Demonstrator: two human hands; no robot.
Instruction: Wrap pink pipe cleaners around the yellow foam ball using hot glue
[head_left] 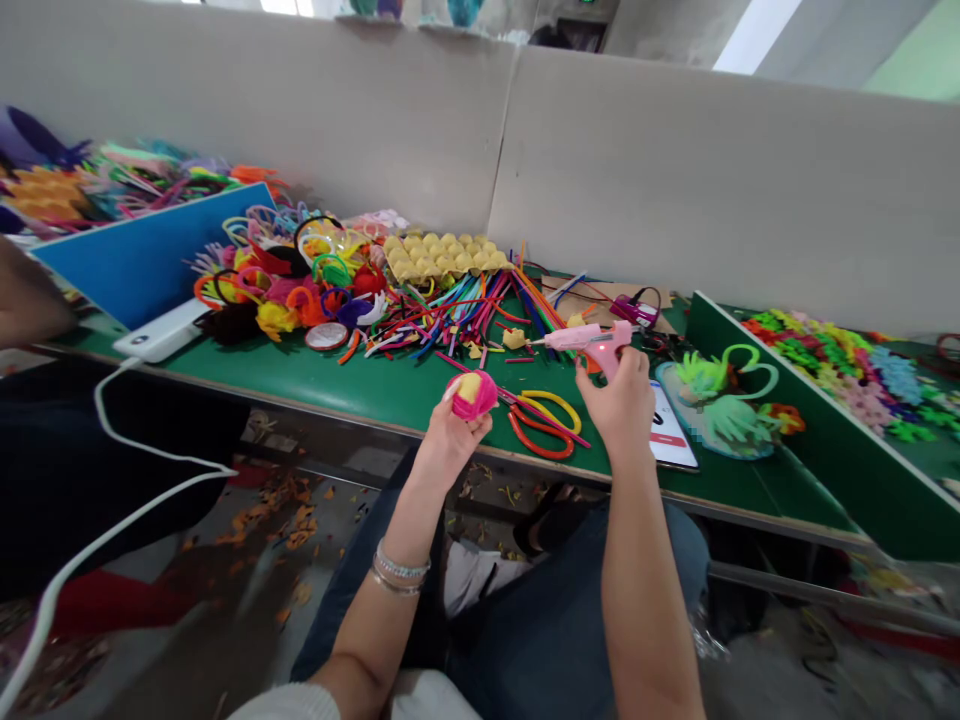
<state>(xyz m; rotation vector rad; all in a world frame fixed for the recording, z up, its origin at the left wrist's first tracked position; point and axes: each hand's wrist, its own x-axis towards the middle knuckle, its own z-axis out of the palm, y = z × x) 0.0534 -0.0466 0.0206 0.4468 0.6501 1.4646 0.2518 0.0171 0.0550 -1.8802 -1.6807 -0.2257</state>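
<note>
on my feed a green tabletop (397, 395) runs up against a pale grey partition (675, 190). the left hand (450, 435) is half curled, pinching a rounded pink-and-yellow piece (472, 398) just over the table's front edge, and the right hand (619, 400) is wrapped round the grip of a smooth pink glue gun (581, 338), nozzle pointing left. beyond them i see thin, fuzzy pipe cleaners (480, 305) and a bumpy yellow tray (446, 258).
</note>
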